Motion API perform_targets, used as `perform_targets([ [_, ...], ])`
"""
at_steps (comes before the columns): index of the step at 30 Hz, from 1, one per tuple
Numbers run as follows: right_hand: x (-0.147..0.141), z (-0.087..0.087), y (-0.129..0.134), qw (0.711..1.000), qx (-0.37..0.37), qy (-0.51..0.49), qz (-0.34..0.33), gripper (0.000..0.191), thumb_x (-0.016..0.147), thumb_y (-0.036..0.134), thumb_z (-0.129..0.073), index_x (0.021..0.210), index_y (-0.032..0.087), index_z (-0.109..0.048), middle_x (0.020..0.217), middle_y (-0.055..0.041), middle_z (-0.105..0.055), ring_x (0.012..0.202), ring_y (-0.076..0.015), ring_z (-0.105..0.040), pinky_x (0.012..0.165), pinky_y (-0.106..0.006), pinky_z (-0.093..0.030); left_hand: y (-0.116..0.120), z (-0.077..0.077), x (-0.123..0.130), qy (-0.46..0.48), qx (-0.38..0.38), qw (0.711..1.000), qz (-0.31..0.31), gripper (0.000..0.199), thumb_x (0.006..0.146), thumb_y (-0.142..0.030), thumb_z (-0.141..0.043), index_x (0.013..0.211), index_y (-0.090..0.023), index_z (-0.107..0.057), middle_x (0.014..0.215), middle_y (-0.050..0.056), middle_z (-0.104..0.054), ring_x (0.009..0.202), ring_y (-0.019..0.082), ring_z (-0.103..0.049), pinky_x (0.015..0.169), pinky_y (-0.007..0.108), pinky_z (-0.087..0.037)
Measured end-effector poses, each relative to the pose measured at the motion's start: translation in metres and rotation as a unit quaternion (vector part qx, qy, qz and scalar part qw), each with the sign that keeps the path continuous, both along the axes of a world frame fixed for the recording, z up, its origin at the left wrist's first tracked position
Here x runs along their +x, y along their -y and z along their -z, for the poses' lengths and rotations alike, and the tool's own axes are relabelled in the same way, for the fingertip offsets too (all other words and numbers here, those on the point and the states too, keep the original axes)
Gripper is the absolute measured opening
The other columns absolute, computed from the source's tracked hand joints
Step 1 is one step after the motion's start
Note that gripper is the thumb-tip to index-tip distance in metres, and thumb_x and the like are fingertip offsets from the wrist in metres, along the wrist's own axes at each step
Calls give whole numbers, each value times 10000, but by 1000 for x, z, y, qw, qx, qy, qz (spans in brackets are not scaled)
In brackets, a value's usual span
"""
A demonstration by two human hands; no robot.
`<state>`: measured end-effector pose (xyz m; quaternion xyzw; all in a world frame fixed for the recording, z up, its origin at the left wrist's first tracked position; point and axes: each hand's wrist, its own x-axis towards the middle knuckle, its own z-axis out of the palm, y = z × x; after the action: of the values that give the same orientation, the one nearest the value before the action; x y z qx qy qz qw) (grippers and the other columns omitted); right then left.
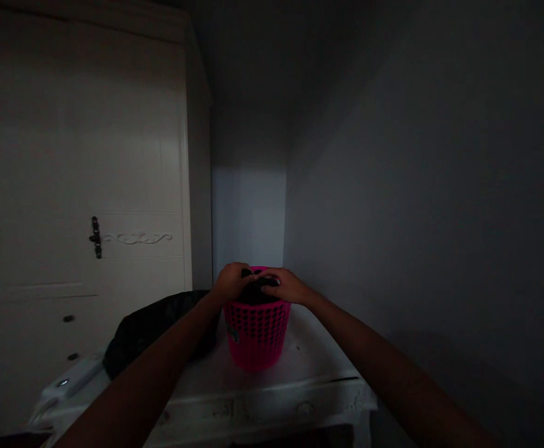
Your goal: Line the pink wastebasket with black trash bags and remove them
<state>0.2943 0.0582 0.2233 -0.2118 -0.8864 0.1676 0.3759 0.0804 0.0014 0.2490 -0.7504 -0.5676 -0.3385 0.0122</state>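
Observation:
A bright pink perforated plastic basket (256,342) stands upright on a white table (302,361). Black material (255,294) bunches in its mouth; in this dim light I cannot tell whether it is cloth or a plastic bag. My left hand (232,281) is at the left side of the rim, its fingers closed on the black material. From the right, my right hand (285,285) reaches over the rim, with thumb and fingers curled around another part of the same material. The fingertips of both hands nearly meet above the basket.
Left of the basket lies a large black bag-like bundle (153,323), partly behind my left forearm. A white object (69,381) rests at the table's left edge. A white wardrobe (136,155) rises behind on the left, and a grey wall (416,218) borders the right.

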Motion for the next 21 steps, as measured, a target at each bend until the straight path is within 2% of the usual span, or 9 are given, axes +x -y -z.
perform_targets([
  [2,5,0,-2,999,-16,20,23,91,839,231,-691,888,206,-764,798,21,-709,744,-149,-599,728,-254,-435,1,-3,-5,11,30,999,-32,263,902,-423,-632,904,-206,-782,977,105,-811,945,268,-734,842,356,-506],
  [4,14,-1,-8,997,-35,20,72,142,869,250,-654,760,192,-724,663,33,-625,657,-137,-543,658,-251,-397,2,-3,-14,49,48,996,-64,261,910,-416,-618,913,-204,-770,1012,114,-809,969,268,-734,843,353,-501],
  [7,19,-1,-14,991,-56,-18,118,124,849,194,-618,751,190,-694,662,27,-615,661,-138,-547,652,-250,-404,0,3,-21,95,47,991,-85,284,918,-446,-592,855,-204,-728,963,111,-794,932,261,-730,820,348,-502],
  [9,13,-1,-12,992,-45,-54,103,133,780,129,-628,857,196,-714,796,7,-694,765,-151,-605,731,-257,-455,-1,7,-15,111,49,991,-64,326,935,-489,-548,831,-211,-684,915,91,-771,892,245,-716,803,343,-507],
  [11,3,-2,-4,996,-35,-66,58,301,730,103,-644,999,210,-727,933,-3,-738,858,-163,-640,804,-268,-483,-2,9,-6,117,41,992,-29,349,931,-536,-531,839,-220,-644,879,63,-745,859,228,-696,782,334,-511],
  [13,-4,-5,4,998,-26,-43,30,332,735,115,-646,1036,221,-737,944,0,-744,858,-169,-647,811,-274,-486,-2,10,2,112,24,993,-1,345,906,-562,-554,865,-226,-619,854,35,-723,834,214,-677,755,323,-509],
  [16,1,-8,5,997,7,-15,73,201,770,116,-602,874,216,-742,853,-5,-723,817,-175,-628,803,-285,-466,0,8,0,107,8,994,15,357,832,-577,-642,891,-226,-617,834,15,-706,814,209,-659,720,312,-503],
  [19,19,-7,-8,989,-8,-31,143,178,766,96,-563,764,210,-700,796,-7,-694,805,-181,-612,792,-287,-452,4,7,-14,112,-18,992,45,396,734,-560,-745,920,-217,-675,861,21,-734,837,226,-681,718,313,-515],
  [21,27,-4,-16,983,-36,-47,173,186,746,83,-545,734,211,-679,761,-1,-677,796,-184,-609,782,-284,-453,4,8,-22,117,-23,992,47,364,795,-560,-681,908,-216,-723,879,34,-763,862,237,-705,752,324,-532],
])
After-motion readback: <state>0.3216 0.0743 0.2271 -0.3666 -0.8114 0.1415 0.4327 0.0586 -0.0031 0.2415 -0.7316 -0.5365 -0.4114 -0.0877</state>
